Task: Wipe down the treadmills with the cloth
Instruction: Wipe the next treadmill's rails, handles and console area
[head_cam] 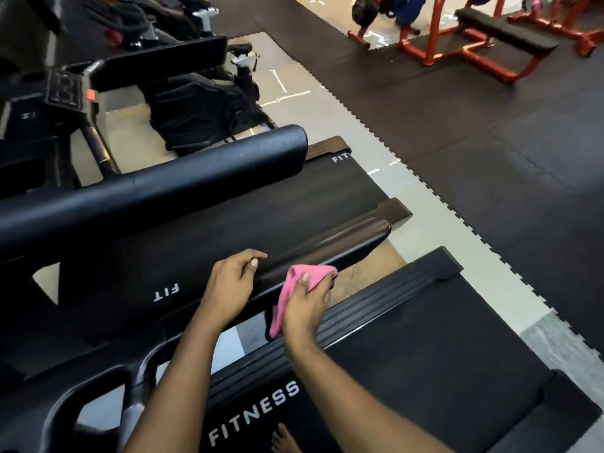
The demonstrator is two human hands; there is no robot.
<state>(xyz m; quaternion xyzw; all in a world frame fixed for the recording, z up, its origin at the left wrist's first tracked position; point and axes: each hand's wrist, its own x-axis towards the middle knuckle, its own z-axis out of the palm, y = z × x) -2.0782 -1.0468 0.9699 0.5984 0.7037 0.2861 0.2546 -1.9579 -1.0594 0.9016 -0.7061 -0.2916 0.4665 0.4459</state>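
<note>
Our right hand [305, 308] pinches the pink cloth [312, 275] against the near edge of the handrail [353, 238] on the next treadmill [294, 191] — short of the rail's rounded end. Our left hand [228, 286] curls over the same rail just beside the cloth — thumb on top.

Head-worn view, forward and down

The left grip [228, 286] curls round the black handrail [353, 237] near the centre. At its 3 o'clock, the right grip [305, 305] holds a pink cloth [315, 273] against the same rail. A treadmill belt [425, 354] marked FITNESS fills 5 o'clock. Red benches [490, 34] stand at 1 o'clock.
</note>
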